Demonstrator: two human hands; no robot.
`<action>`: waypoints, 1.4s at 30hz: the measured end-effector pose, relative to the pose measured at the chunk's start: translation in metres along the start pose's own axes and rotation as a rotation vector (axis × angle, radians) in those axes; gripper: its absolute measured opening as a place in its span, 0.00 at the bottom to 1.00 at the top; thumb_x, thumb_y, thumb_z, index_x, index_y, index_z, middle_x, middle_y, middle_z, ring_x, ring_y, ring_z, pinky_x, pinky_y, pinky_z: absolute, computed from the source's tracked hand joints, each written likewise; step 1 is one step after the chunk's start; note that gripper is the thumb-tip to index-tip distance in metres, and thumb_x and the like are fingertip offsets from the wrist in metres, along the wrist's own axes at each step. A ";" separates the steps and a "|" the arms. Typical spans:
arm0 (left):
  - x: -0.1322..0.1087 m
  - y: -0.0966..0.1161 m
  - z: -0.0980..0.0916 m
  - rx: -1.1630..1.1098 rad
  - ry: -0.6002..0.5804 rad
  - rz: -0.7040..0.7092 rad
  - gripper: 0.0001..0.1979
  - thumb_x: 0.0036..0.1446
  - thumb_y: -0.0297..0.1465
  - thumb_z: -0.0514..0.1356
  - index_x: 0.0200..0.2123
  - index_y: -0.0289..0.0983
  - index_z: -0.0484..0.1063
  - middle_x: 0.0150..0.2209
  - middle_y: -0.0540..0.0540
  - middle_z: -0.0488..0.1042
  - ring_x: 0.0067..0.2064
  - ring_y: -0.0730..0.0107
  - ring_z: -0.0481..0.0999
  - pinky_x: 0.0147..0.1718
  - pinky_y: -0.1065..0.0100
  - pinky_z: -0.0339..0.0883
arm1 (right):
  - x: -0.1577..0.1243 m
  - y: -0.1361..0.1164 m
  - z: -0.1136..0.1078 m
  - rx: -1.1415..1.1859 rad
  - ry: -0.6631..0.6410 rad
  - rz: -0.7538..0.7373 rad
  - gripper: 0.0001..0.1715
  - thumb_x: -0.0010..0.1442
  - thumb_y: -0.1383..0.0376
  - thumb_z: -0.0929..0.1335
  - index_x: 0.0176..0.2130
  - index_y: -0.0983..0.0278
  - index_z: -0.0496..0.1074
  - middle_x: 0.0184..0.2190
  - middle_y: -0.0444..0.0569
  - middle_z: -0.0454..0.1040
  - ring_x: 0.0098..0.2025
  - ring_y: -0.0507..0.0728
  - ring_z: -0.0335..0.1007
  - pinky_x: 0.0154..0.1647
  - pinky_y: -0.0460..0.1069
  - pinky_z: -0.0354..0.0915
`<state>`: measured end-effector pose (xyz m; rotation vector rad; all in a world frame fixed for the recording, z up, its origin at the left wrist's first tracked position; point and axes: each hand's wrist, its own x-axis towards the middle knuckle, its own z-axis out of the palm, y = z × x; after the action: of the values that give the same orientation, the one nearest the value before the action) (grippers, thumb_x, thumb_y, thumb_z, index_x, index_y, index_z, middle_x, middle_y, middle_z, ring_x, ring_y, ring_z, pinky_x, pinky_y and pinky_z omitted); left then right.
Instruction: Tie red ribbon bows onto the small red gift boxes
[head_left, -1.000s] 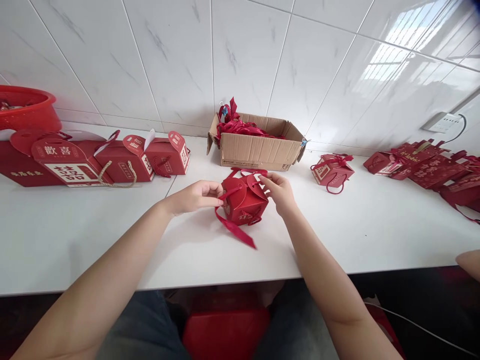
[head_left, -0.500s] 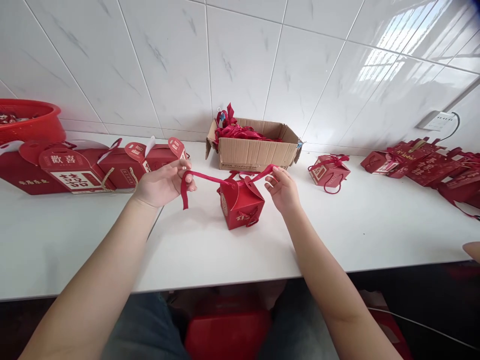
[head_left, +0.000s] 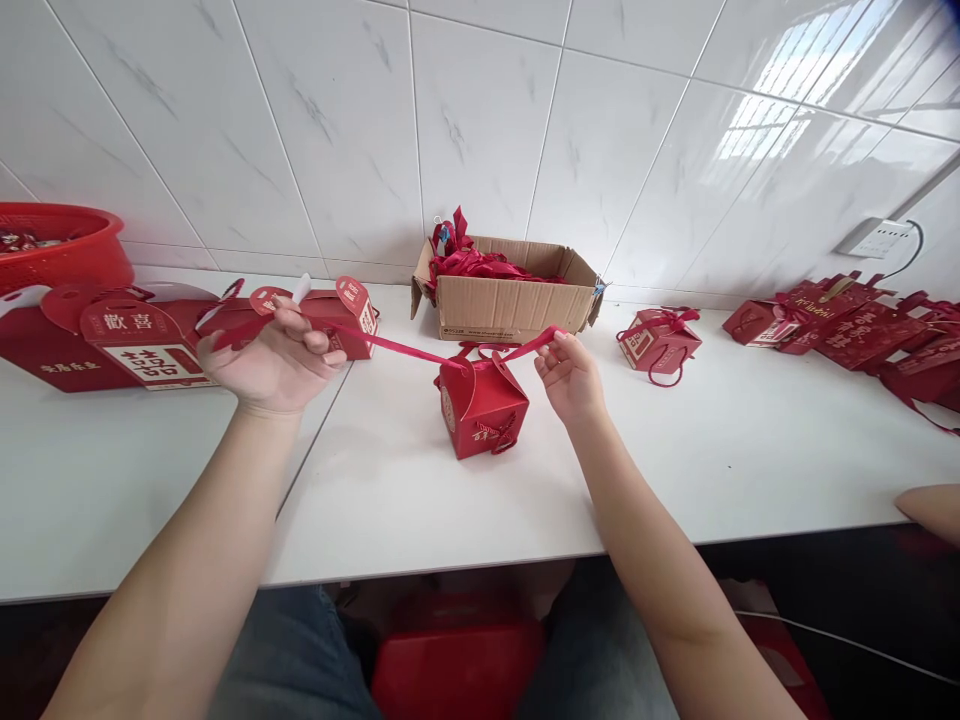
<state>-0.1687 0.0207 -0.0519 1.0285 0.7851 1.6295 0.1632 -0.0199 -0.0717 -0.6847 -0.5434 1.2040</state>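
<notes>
A small red gift box [head_left: 486, 410] stands on the white table in front of me, its top flaps folded together and a twisted cord on its front. A red ribbon [head_left: 412, 352] runs through the top of the box, and both its ends are drawn up and outward. Its long left stretch passes through the curled fingers of my left hand [head_left: 274, 358], which is raised in front of the row of boxes, palm toward me. Close by the box on the right, my right hand [head_left: 570, 375] pinches the ribbon's other end between thumb and forefinger.
Behind the box stands an open cardboard carton [head_left: 517, 305] of red ribbons. Larger red boxes [head_left: 142, 345] line the left, near a red basket [head_left: 67, 245]. A tied red box [head_left: 660, 340] and more boxes [head_left: 855, 325] sit right. Another person's arm [head_left: 930, 510] shows at the right edge.
My left hand has moved left and turned its palm toward me, drawing the ribbon further out. My right hand and the box have hardly moved. The other person's arm reaches further in.
</notes>
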 end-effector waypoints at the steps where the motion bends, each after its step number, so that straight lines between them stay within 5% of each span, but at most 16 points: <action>1: -0.001 0.001 0.001 -0.007 0.017 0.020 0.22 0.41 0.55 0.52 0.33 0.48 0.70 0.43 0.52 0.79 0.59 0.49 0.63 0.30 0.63 0.53 | 0.000 0.000 0.000 0.010 -0.010 0.000 0.12 0.44 0.66 0.75 0.28 0.61 0.70 0.26 0.38 0.75 0.28 0.46 0.72 0.30 0.41 0.69; 3: -0.001 0.000 0.002 -0.025 0.019 0.039 0.19 0.40 0.49 0.54 0.35 0.49 0.72 0.51 0.58 0.76 0.65 0.49 0.56 0.30 0.62 0.53 | -0.001 0.000 0.000 0.012 -0.022 -0.008 0.12 0.44 0.66 0.75 0.29 0.61 0.70 0.27 0.38 0.77 0.28 0.46 0.72 0.31 0.41 0.70; 6: 0.000 -0.002 0.003 -0.078 -0.029 0.031 0.16 0.34 0.41 0.62 0.32 0.51 0.72 0.42 0.59 0.79 0.64 0.50 0.57 0.31 0.63 0.53 | 0.001 0.001 -0.001 -0.014 -0.029 -0.039 0.11 0.46 0.64 0.75 0.29 0.61 0.70 0.34 0.42 0.80 0.32 0.49 0.74 0.33 0.44 0.72; 10: 0.001 0.001 0.008 -0.127 -0.117 0.010 0.17 0.30 0.40 0.71 0.24 0.48 0.69 0.17 0.55 0.66 0.44 0.58 0.70 0.31 0.65 0.50 | 0.004 -0.001 -0.004 -0.018 -0.039 -0.061 0.10 0.48 0.62 0.74 0.30 0.61 0.71 0.38 0.44 0.80 0.35 0.49 0.75 0.34 0.44 0.72; 12: 0.002 0.008 0.014 -0.103 -0.150 0.023 0.18 0.32 0.43 0.72 0.23 0.46 0.67 0.13 0.53 0.52 0.30 0.66 0.63 0.30 0.65 0.49 | 0.007 -0.004 -0.004 -0.007 -0.036 -0.048 0.09 0.49 0.62 0.74 0.32 0.60 0.72 0.36 0.42 0.80 0.34 0.48 0.75 0.34 0.43 0.72; 15: 0.004 0.024 0.032 -0.009 -0.204 0.069 0.17 0.39 0.45 0.70 0.23 0.44 0.67 0.16 0.52 0.44 0.24 0.71 0.51 0.28 0.65 0.48 | 0.012 -0.014 0.000 0.023 -0.041 -0.017 0.11 0.48 0.62 0.75 0.33 0.59 0.73 0.31 0.39 0.79 0.30 0.47 0.73 0.31 0.42 0.71; 22: 0.010 0.062 0.093 0.040 -0.246 0.096 0.11 0.41 0.32 0.72 0.26 0.39 0.74 0.29 0.50 0.71 0.33 0.72 0.66 0.27 0.68 0.56 | 0.013 -0.052 0.030 -0.052 -0.118 -0.172 0.11 0.45 0.64 0.77 0.31 0.59 0.75 0.29 0.37 0.76 0.27 0.46 0.70 0.28 0.42 0.67; 29: 0.013 0.072 0.141 0.184 -0.344 0.220 0.06 0.45 0.30 0.70 0.29 0.36 0.78 0.31 0.48 0.77 0.33 0.74 0.71 0.28 0.71 0.61 | 0.003 -0.080 0.064 -0.229 -0.259 -0.349 0.07 0.47 0.64 0.75 0.31 0.59 0.76 0.30 0.39 0.76 0.32 0.47 0.71 0.33 0.43 0.67; 42: -0.001 0.084 0.175 0.368 -0.353 0.267 0.13 0.43 0.39 0.72 0.30 0.38 0.80 0.32 0.47 0.79 0.35 0.69 0.76 0.36 0.69 0.70 | -0.014 -0.094 0.120 -0.545 -0.390 -0.431 0.08 0.52 0.58 0.72 0.29 0.61 0.77 0.28 0.43 0.78 0.31 0.50 0.73 0.36 0.47 0.70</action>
<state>-0.0446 -0.0023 0.0953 1.6916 0.7428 1.4870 0.1358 -0.0302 0.0788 -0.7378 -1.3078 0.7779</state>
